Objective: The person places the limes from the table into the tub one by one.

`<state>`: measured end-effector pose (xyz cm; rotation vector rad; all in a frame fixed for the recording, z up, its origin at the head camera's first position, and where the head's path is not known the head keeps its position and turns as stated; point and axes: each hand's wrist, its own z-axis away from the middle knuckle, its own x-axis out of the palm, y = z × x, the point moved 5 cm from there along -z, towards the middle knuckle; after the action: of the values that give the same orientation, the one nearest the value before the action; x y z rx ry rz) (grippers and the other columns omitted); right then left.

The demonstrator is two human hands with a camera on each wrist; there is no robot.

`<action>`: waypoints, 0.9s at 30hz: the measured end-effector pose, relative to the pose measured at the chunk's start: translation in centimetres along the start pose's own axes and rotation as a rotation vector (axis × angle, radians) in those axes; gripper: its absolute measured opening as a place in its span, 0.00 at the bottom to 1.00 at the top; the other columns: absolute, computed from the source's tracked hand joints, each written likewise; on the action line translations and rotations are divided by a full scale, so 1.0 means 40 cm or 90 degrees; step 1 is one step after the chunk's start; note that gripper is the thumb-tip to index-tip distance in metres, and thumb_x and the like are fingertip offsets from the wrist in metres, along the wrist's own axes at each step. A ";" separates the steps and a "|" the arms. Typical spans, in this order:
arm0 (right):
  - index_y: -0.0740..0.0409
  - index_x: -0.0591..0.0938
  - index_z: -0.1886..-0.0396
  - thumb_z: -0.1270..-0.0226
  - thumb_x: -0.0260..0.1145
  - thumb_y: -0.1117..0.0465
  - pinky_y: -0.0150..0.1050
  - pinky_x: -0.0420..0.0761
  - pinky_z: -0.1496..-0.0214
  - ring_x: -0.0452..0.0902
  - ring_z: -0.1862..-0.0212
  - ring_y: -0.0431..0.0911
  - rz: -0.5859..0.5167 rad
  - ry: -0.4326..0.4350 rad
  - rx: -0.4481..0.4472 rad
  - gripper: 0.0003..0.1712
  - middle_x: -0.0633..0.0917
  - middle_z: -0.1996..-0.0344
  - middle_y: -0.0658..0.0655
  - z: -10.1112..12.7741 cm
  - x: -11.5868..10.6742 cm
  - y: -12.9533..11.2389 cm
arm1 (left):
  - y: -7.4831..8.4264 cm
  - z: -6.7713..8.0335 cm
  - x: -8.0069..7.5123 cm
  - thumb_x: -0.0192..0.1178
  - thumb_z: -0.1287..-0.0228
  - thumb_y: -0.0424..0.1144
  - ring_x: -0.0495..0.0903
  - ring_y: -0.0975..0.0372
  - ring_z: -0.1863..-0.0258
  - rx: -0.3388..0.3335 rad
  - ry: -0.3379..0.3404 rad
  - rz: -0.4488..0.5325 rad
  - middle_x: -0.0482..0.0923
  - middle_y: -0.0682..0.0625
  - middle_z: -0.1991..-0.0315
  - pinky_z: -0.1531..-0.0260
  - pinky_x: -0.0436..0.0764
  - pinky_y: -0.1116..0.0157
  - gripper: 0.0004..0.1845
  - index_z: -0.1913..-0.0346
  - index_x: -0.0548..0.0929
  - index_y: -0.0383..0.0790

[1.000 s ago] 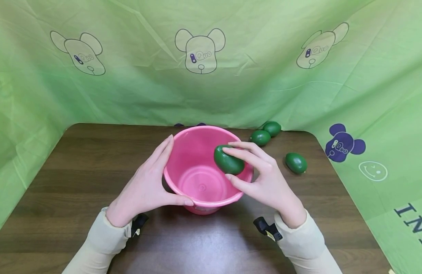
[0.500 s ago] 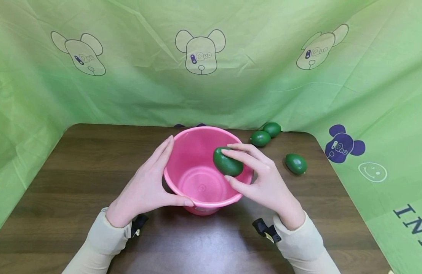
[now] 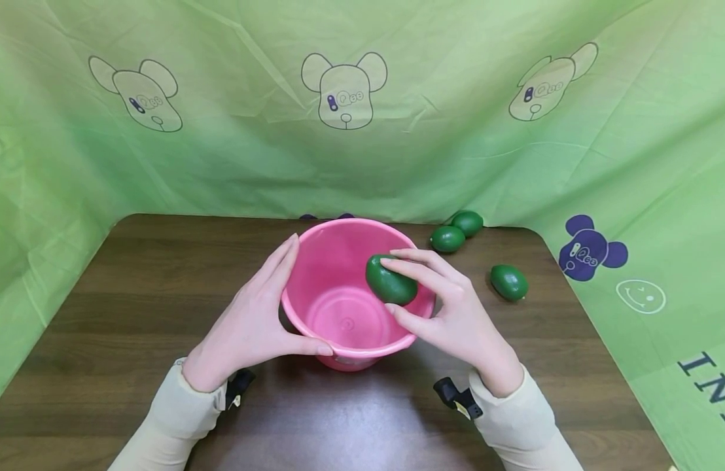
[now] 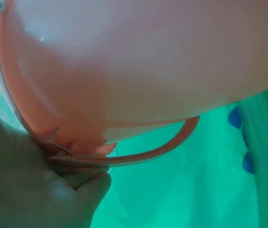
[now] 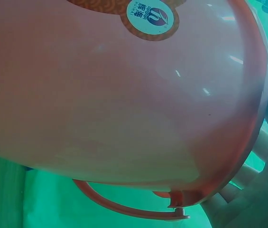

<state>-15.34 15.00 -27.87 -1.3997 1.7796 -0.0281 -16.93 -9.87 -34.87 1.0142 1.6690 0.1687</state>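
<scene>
Over the pink bucket [image 3: 315, 275] on the desk [image 3: 133, 294], right hand [image 3: 457, 320] pinches 1 green fruit [image 3: 389, 281]; left hand [image 3: 250, 327] lies flat against the wall. Fruit probably light, smooth, slippery: grip across its middle.

On the green cloth [image 3: 663, 196] at your right you can read the dark letters "IN" [image 3: 707, 376], cut off by the edge. The round sticker [image 5: 152, 15] on the pink bucket [image 5: 100, 104] is too blurred to read.
</scene>
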 end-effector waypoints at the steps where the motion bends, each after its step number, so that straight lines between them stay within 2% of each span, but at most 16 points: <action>1: 0.64 0.85 0.44 0.53 0.78 0.74 0.31 0.75 0.41 0.78 0.42 0.54 -0.001 0.000 0.000 0.31 0.81 0.44 0.65 0.000 0.000 0.000 | 0.000 0.000 0.001 0.71 0.64 0.79 0.54 0.58 0.24 0.001 0.000 0.000 0.41 0.59 0.19 0.35 0.71 0.51 0.76 0.17 0.44 0.50; 13: 0.63 0.84 0.42 0.55 0.80 0.74 0.33 0.75 0.39 0.78 0.42 0.55 -0.012 0.006 -0.005 0.34 0.82 0.46 0.64 0.003 0.002 0.001 | -0.001 0.001 -0.001 0.71 0.65 0.80 0.53 0.58 0.23 -0.001 -0.004 -0.004 0.40 0.59 0.18 0.34 0.70 0.51 0.76 0.17 0.41 0.54; 20: 0.63 0.84 0.42 0.53 0.79 0.73 0.32 0.77 0.41 0.77 0.42 0.54 -0.018 0.002 0.002 0.33 0.82 0.45 0.62 0.004 0.001 0.002 | -0.001 0.002 -0.001 0.70 0.64 0.80 0.53 0.58 0.23 0.009 0.002 -0.002 0.41 0.58 0.18 0.34 0.70 0.51 0.76 0.17 0.44 0.50; 27: 0.64 0.83 0.41 0.53 0.80 0.73 0.32 0.78 0.42 0.77 0.42 0.54 -0.020 0.001 0.005 0.34 0.82 0.45 0.62 0.006 0.000 0.002 | -0.001 0.002 0.000 0.70 0.64 0.80 0.53 0.58 0.23 0.009 0.001 -0.001 0.40 0.58 0.18 0.34 0.69 0.51 0.75 0.16 0.44 0.49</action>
<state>-15.27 15.12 -28.06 -1.4228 1.7573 -0.0529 -16.87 -9.94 -34.93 1.0235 1.6750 0.1574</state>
